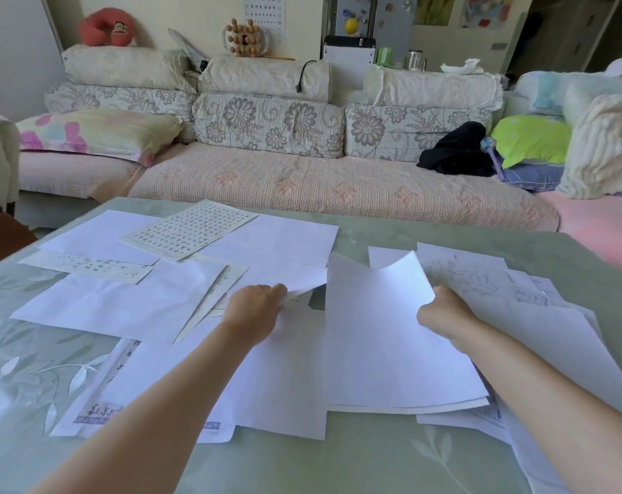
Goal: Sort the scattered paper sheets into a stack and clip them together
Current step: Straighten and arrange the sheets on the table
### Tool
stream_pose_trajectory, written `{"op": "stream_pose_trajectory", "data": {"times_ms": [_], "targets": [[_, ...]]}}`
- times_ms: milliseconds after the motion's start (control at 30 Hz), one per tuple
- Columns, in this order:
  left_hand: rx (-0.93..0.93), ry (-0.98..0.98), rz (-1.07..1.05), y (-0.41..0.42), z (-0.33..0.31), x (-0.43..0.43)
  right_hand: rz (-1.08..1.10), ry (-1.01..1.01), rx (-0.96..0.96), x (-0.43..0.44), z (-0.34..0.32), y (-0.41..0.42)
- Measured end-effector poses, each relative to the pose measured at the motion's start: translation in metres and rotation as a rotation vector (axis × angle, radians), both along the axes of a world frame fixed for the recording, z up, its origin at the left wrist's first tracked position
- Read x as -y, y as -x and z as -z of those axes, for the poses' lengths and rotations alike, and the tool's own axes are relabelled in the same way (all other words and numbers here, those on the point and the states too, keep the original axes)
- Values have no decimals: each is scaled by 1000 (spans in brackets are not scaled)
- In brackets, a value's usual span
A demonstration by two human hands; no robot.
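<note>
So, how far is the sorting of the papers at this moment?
Early. Done: a thin pile lies under the right hand, which grips its top sheet. In hand: the left hand pinches a corner of a second sheet. Left: most sheets, like the printed grid page, lie scattered on the table; no clip is visible.

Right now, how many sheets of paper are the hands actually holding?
2. The left hand pinches the lifted corner of one white sheet mid-table; the right hand grips the curled sheet beside it. More sheets may lie hidden under that one.
</note>
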State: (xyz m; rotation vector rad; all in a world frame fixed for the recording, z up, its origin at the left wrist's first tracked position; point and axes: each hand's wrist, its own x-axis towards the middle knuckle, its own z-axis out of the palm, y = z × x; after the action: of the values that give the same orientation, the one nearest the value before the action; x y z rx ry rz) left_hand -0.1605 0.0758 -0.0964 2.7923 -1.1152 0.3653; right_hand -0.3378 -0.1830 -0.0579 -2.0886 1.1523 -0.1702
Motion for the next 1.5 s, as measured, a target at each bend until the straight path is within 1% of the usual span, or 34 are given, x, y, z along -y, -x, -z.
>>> {"op": "stream_pose_trajectory", "data": {"times_ms": [133, 167, 233, 267, 300, 333, 367, 400, 433, 467, 533, 567, 600, 633, 667, 700, 767, 800, 833, 867, 933, 1000, 1033, 1100, 1133, 1167, 1200, 1233, 1267, 1300, 1367, 1400, 1433, 1500], "targets": [[-115, 190, -9, 0, -15, -12, -39, 21, -138, -8, -3, 1], [-148, 215, 2, 0, -20, -17, -60, 92, -199, -11, -4, 1], [-208, 235, 10, 4, -29, -26, -115, 364, -267, -19, -5, 2], [-232, 249, -8, 7, -33, -29, -165, 490, -221, -23, -3, 1], [-247, 271, -36, 9, -34, -33, -237, 558, -134, -28, 0, -1], [-253, 300, -66, 11, -36, -37, -327, 556, -33, -34, 1, -4], [-253, 334, -98, 12, -38, -41, -415, 502, 53, -43, 2, -7], [-250, 375, -128, 13, -40, -45, -498, 445, 109, -51, 2, -10], [-243, 420, -155, 13, -43, -49, -583, 424, 118, -61, 2, -13], [-233, 467, -184, 13, -47, -55, -674, 444, 97, -70, 4, -16], [-220, 581, -239, 13, -57, -65, -819, 521, -44, -86, 9, -23], [-220, 645, -255, 13, -60, -70, -838, 523, -125, -91, 13, -27], [-230, 700, -252, 14, -63, -75, -821, 496, -159, -95, 16, -31], [-259, 736, -225, 15, -65, -78, -763, 414, -140, -99, 15, -35], [-314, 752, -176, 18, -67, -81, -658, 251, -58, -103, 12, -39], [-388, 750, -109, 22, -67, -82, -527, 7, 57, -106, 4, -42], [-529, 688, 37, 31, -66, -79, -282, -569, 294, -102, -16, -48], [-591, 646, 105, 35, -64, -76, -225, -784, 350, -95, -24, -48], [-653, 609, 158, 39, -63, -73, -192, -917, 375, -87, -31, -47], [-708, 570, 197, 42, -62, -70, -167, -967, 379, -79, -36, -43], [-775, 451, 250, 44, -60, -66, -124, -880, 315, -64, -34, -34], [-864, 329, 292, 44, -57, -62, -131, -654, 142, -52, -22, -25], [-946, 302, 304, 45, -56, -59, -145, -514, 39, -47, -18, -19], [-1116, 343, 308, 48, -54, -50, -159, -307, -93, -42, -14, -7], [-1145, 383, 300, 49, -51, -44, -158, -272, -128, -40, -13, -2], [-1111, 416, 279, 50, -48, -35, -158, -238, -154, -36, -13, 4], [-1000, 418, 242, 49, -42, -26, -158, -183, -192, -36, -15, 8], [-841, 366, 209, 47, -34, -19, -168, -102, -227, -37, -17, 11], [-698, 264, 201, 45, -27, -12, -176, 4, -261, -37, -19, 14], [-611, 155, 212, 45, -20, -4, -188, 116, -304, -36, -20, 17], [-552, -11, 241, 48, -7, 16, -216, 363, -397, -36, -23, 19], [-537, -48, 254, 49, -2, 25, -245, 462, -417, -36, -24, 20], [-531, -45, 262, 49, 2, 32, -283, 519, -415, -32, -20, 19], [-534, 29, 279, 48, 4, 43, -369, 572, -381, -26, -11, 16]]}}
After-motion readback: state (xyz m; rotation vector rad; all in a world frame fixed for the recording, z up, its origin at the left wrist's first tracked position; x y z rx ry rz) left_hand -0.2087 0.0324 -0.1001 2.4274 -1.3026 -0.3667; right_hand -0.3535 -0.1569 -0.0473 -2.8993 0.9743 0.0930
